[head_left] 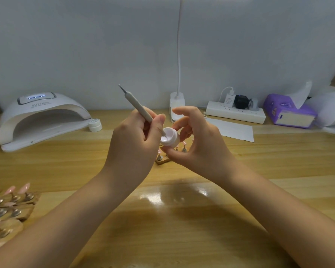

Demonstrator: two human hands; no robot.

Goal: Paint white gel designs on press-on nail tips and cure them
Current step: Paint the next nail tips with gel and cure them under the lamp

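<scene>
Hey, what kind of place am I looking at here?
Probably a home or small-studio nail art desk. A nail curing lamp sits on the wooden table, pink nail tips on stands wait at the left, and the right hand holds a small gel pot.

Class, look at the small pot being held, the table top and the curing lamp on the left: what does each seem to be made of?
Small pot: looks like smooth white plastic, opaque with a soft sheen, holding pale gel.
Table top: wood or a wood-look laminate; yellow grain lines under a glossy coat that mirrors the light.
Curing lamp: apparently moulded white plastic, a smooth curved shell with a lit display on top.
</scene>
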